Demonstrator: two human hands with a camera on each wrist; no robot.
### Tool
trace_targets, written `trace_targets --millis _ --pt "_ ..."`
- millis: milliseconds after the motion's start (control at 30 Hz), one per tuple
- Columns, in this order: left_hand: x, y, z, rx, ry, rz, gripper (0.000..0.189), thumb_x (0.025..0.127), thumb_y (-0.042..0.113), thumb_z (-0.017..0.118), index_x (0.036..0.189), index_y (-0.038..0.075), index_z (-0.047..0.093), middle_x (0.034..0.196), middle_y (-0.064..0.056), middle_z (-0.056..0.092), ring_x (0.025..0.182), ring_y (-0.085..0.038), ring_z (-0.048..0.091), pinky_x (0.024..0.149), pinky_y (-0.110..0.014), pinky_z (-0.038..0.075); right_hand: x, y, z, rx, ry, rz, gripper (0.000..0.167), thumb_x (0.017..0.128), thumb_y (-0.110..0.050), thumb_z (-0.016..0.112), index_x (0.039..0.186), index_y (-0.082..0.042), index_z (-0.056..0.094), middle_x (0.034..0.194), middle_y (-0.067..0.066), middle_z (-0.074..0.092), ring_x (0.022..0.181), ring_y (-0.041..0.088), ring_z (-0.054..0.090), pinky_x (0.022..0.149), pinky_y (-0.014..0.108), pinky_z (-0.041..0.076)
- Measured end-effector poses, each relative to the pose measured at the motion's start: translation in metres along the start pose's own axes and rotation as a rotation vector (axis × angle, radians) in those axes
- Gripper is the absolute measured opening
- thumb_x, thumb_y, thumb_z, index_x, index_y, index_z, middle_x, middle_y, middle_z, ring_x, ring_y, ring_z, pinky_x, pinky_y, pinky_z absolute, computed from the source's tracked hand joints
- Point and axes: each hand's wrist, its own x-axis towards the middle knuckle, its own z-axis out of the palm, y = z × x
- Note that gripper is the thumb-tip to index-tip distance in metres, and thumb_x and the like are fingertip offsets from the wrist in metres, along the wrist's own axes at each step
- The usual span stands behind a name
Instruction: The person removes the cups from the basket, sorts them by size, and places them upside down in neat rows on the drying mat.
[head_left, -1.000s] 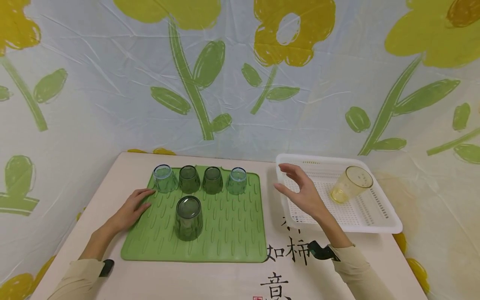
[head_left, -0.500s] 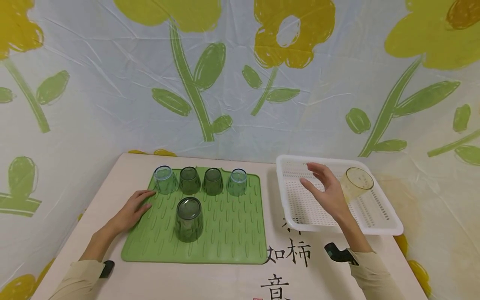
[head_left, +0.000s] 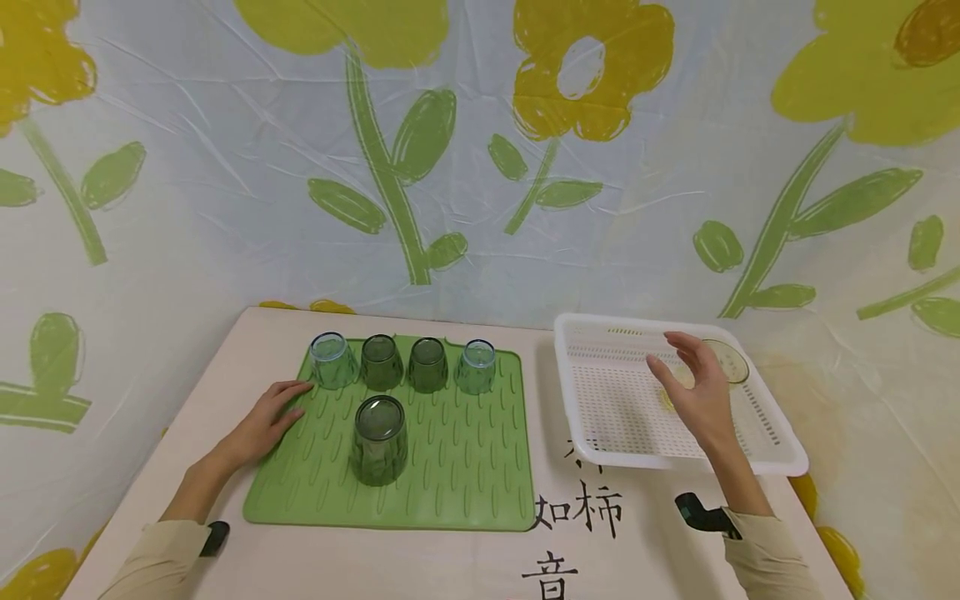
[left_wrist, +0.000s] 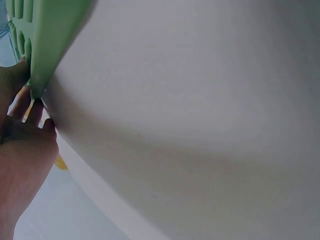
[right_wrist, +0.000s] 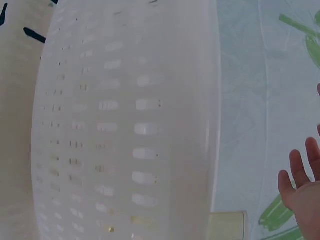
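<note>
My left hand (head_left: 262, 423) rests on the left edge of a green ribbed drying mat (head_left: 465, 467), its fingers loosely extended; in the left wrist view the fingers touch the mat's edge. Over the white perforated basket (head_left: 611, 404), my right hand (head_left: 701, 396) hovers with thumb and fingers spread apart, holding nothing. Just behind it in the head view, a clear yellow glass (head_left: 730, 360) leans in the basket, partly hidden by the hand. The right wrist view shows part of this yellow glass (right_wrist: 227, 226) above the basket's rim.
A large dark green glass (head_left: 379, 442) stands upside down mid-mat. Along the back of the mat stand two blue-tinted glasses, the left one (head_left: 333, 362) and the right one (head_left: 476, 367), with two dark glasses between, one (head_left: 381, 364) beside another (head_left: 427, 367). A flower-patterned cloth (head_left: 480, 275) hangs behind.
My right hand has moved right across the basket, from its left side to in front of the yellow glass, staying spread. The left hand and the glasses have not moved.
</note>
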Motion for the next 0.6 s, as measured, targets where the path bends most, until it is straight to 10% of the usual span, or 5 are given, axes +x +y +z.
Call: trace_targets --millis 600 --pt "0.000 -0.001 0.000 -0.002 -0.017 -0.016 0.041 0.101 -0.005 0.059 0.140 -0.013 0.050 0.136 -0.035 0.045 0.128 -0.055 0.043 0.101 -0.046 0.039 0.019 0.046 -0.047 -0.230 0.120 0.142 0.053 0.094 -0.013 0.073 0.141 0.004 0.054 0.141 0.024 0.051 0.131 0.039 0.044 0.116 0.033 0.034"
